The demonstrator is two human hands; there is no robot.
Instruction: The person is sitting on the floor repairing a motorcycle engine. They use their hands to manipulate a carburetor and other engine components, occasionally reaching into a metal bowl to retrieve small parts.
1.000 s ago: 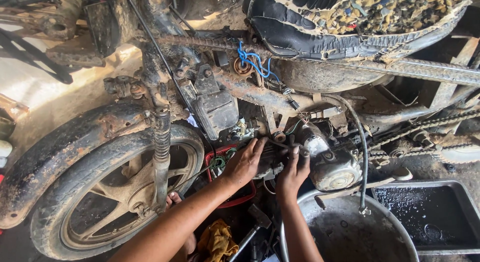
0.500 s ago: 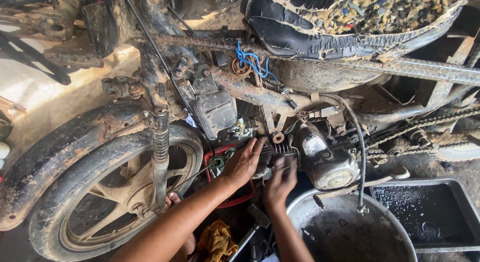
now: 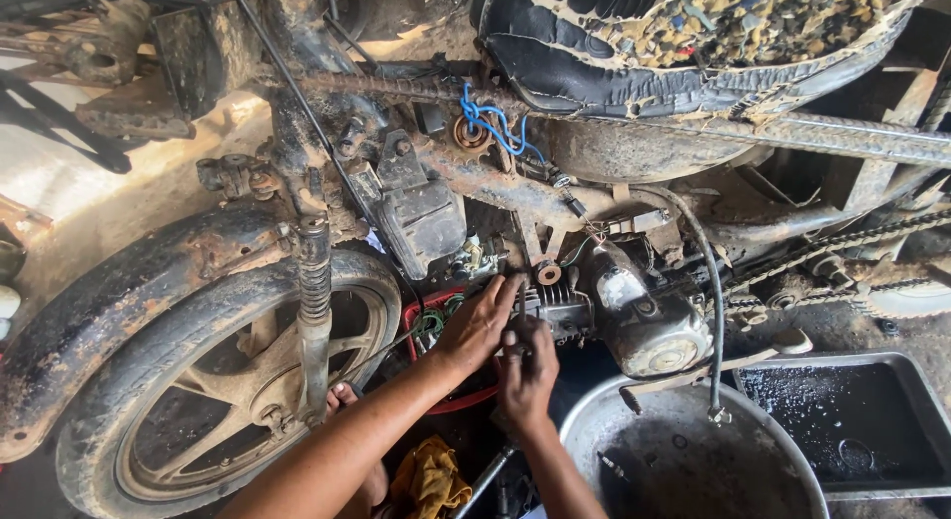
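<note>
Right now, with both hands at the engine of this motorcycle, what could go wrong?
The left hand and right hand press against the finned grey metal engine cylinder; its fins might nick fingers. The round grey metal basin sits just beside the hands, so a loosened part could drop outside it. The yellow rag below may snag a forearm.

Soft daylight brightens the upper left, the engine recess lies shadowed, edges bow slightly, focus sharp.

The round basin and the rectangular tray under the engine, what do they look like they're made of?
Round basin: likely metal, dull grey with a thin rolled rim, its inside dark and greasy. Rectangular tray: grey with a smooth rounded lip, holding dark oily residue; metal or plastic, I cannot tell.
</note>
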